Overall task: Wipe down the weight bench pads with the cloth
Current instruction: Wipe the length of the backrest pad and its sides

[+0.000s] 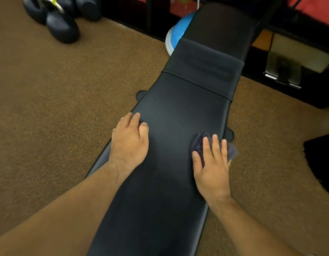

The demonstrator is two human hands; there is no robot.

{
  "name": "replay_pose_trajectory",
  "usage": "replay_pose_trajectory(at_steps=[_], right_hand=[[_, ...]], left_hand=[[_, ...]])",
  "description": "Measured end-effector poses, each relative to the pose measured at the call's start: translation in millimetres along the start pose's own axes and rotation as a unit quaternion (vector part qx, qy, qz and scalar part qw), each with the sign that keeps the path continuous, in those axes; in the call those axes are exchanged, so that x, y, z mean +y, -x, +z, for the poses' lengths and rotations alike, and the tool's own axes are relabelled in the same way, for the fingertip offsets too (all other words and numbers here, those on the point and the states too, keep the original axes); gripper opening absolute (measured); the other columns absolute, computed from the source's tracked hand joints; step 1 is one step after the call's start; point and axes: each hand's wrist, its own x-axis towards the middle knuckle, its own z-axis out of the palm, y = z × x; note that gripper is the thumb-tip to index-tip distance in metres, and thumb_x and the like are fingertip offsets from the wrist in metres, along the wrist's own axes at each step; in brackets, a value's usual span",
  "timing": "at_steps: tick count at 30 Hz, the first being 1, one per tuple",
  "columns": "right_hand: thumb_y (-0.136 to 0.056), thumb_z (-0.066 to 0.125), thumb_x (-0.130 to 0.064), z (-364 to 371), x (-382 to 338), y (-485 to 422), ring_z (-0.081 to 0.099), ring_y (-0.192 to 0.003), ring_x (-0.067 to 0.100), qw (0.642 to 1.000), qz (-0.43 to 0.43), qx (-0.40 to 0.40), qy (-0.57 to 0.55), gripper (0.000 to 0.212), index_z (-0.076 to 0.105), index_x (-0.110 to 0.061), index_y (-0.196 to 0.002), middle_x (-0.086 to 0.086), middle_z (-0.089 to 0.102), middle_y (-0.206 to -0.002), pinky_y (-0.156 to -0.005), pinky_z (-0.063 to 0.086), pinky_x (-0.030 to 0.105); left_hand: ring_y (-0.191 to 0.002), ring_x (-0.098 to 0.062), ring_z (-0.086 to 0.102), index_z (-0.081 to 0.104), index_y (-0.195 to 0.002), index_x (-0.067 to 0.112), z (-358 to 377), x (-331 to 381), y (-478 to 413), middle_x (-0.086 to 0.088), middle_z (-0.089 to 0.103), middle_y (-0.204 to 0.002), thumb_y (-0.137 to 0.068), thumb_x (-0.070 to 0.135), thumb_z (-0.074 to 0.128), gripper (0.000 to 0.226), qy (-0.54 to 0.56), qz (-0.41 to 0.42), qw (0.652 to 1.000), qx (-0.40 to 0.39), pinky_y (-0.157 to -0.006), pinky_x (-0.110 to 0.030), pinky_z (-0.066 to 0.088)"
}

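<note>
The long black shiny bench pad starts close to the person and runs away from them, tipping a bit to the right.

The left hand rests on the pad's left edge. Its fingers are loose and hold nothing.

The right hand is at the pad's right edge. Its fingers are straight and spread. They press flat on the small dark grey crumpled cloth. The cloth is on the pad, under those fingers. It pokes out past the fingertips and a little over the edge.

So the right hand is the wiping hand. Most of the pad lies to the left of the cloth and ahead of it. A wipe along the pad has a free path. I think a wipe straight across would bump into the left hand.

Farther on, past a seam, is a shorter black pad. Then comes one more dark pad.

Around the bench is brown speckled floor. A blue and white round ball sits near the far pads. Black round weights sit far to the left, well apart from the bench.
</note>
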Motion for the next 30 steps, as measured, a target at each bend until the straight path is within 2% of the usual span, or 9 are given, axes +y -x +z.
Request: replay_pose_trajectory(at_steps=[2, 4, 7, 9, 16, 20, 25, 28, 30], right_hand=[[-0.101, 0.032, -0.048, -5, -3, -8, 0.007, -0.149, 0.029, 0.992, 0.096, 0.011, -0.075, 0.064, 0.022, -0.016, -0.154, 0.01, 0.012, -0.163, -0.119, 0.011, 0.044], [-0.101, 0.036, -0.046, -11, -5, -21, 0.025, -0.144, 0.032, 0.974, 0.18, 0.037, -0.131, 0.064, 0.02, -0.016, -0.155, 0.013, 0.024, -0.159, -0.113, 0.026, 0.04], [-0.101, 0.036, -0.049, -19, 0, -45, 0.051, -0.121, 0.041, 0.93, 0.31, 0.057, -0.187, 0.056, 0.045, -0.011, -0.141, 0.02, 0.056, -0.133, -0.098, 0.041, 0.043], [-0.1, 0.034, -0.055, -22, 4, -57, 0.055, -0.112, 0.041, 0.901, 0.369, 0.058, -0.222, 0.058, 0.059, -0.009, -0.123, 0.02, 0.062, -0.121, -0.094, 0.043, 0.044], [-0.102, 0.035, -0.049, -16, 3, 2, 0.057, -0.106, 0.037, 0.903, 0.336, 0.062, -0.261, 0.049, 0.059, -0.008, -0.116, 0.016, 0.064, -0.111, -0.081, 0.035, 0.033], [-0.102, 0.032, -0.049, -17, 10, -26, 0.054, -0.112, 0.04, 0.897, 0.357, 0.058, -0.255, 0.055, 0.062, -0.006, -0.12, 0.02, 0.063, -0.119, -0.093, 0.04, 0.041], [-0.102, 0.034, -0.049, -23, 14, -76, 0.053, -0.117, 0.037, 0.905, 0.299, 0.077, -0.292, 0.049, 0.059, -0.012, -0.123, 0.015, 0.062, -0.123, -0.1, 0.038, 0.041], [-0.098, 0.04, -0.055, -15, 19, -60, 0.055, -0.115, 0.031, 0.883, 0.327, 0.059, -0.332, 0.051, 0.063, -0.016, -0.121, 0.008, 0.063, -0.117, -0.103, 0.04, 0.04], [-0.091, 0.043, -0.064, -7, 21, -34, 0.061, -0.106, 0.026, 0.857, 0.357, 0.049, -0.367, 0.053, 0.067, -0.021, -0.111, 0.0, 0.067, -0.107, -0.1, 0.045, 0.042]], left_hand=[[-0.147, -0.017, 0.015, 0.031, -0.151, 0.015, 3, 3, -1, -0.004, 0.024, -0.16, -0.103, 0.035, 0.029, 0.052, -0.009, 0.003, 1.0, 0.003, -0.121, -0.039, 0.01], [-0.147, -0.017, 0.016, 0.03, -0.151, 0.015, 3, 4, -3, -0.004, 0.024, -0.16, -0.103, 0.035, 0.028, 0.053, -0.018, 0.001, 1.0, 0.005, -0.121, -0.036, 0.009], [-0.147, -0.016, 0.018, 0.031, -0.151, 0.013, 2, 5, -3, -0.005, 0.026, -0.159, -0.103, 0.034, 0.028, 0.052, -0.02, 0.002, 1.0, 0.01, -0.121, -0.038, 0.011], [-0.146, -0.016, 0.021, 0.032, -0.15, 0.012, 1, 4, -3, -0.005, 0.029, -0.158, -0.102, 0.033, 0.029, 0.052, -0.021, 0.01, 1.0, 0.012, -0.12, -0.04, 0.014], [-0.145, -0.017, 0.024, 0.034, -0.149, 0.01, 0, 2, -3, -0.006, 0.032, -0.156, -0.102, 0.033, 0.028, 0.053, -0.024, 0.011, 1.0, 0.014, -0.12, -0.041, 0.016], [-0.145, -0.016, 0.024, 0.033, -0.149, 0.01, 0, 2, -4, -0.005, 0.032, -0.156, -0.102, 0.032, 0.028, 0.052, -0.026, 0.016, 0.999, 0.011, -0.12, -0.039, 0.017], [-0.145, -0.015, 0.022, 0.032, -0.15, 0.01, 2, -6, 3, -0.004, 0.03, -0.157, -0.103, 0.032, 0.027, 0.052, -0.032, 0.017, 0.999, 0.009, -0.12, -0.036, 0.015], [-0.144, -0.017, 0.026, 0.033, -0.149, 0.01, 0, -13, 1, -0.004, 0.033, -0.155, -0.102, 0.033, 0.027, 0.053, -0.034, 0.001, 0.999, 0.011, -0.12, -0.041, 0.018], [-0.143, -0.018, 0.027, 0.033, -0.149, 0.009, -3, -14, -1, -0.005, 0.033, -0.155, -0.102, 0.033, 0.027, 0.053, -0.038, -0.007, 0.999, 0.015, -0.119, -0.043, 0.018]])
